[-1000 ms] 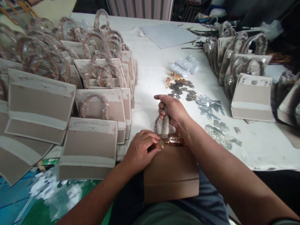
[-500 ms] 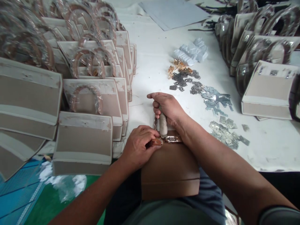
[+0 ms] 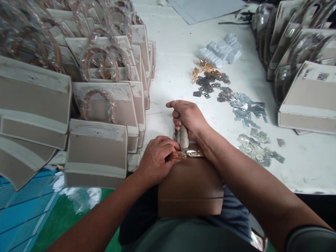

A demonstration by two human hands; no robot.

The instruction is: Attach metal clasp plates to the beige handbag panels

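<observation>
While a tan bag body (image 3: 190,189) lies flat across the person's lap, the right hand (image 3: 187,117) closes in a firm fist around its wrapped handle (image 3: 182,137), apparently to brace the bag against shifting. Just beside it, the left hand (image 3: 157,157) forms a narrow pinch, holding a small copper-toned fitting (image 3: 177,155) end to end with a gold metal clasp (image 3: 194,153) at the bag's top edge; so tight a grip suits fine positioning. Dark blue trousers (image 3: 236,217) show under the bag, which rests low and close to the body, within easy reach of both hands.

To the near left, crumpled clear plastic (image 3: 78,199) lies on a green and blue surface (image 3: 26,213). Beyond it, on a white-covered table (image 3: 170,73), tan bag bodies (image 3: 96,150) lean in overlapping rows, many with plastic-wrapped handles (image 3: 98,105), a packed arrangement that seems to save space. Farther right, loose silver metal plates (image 3: 249,112), darker plates (image 3: 206,85) and gold fittings (image 3: 203,68) lie in scattered heaps within reach, near a bundle of white plastic packets (image 3: 220,50). More bags (image 3: 309,98) stand at the right, and a pale sheet (image 3: 204,7) lies at the table's far side.
</observation>
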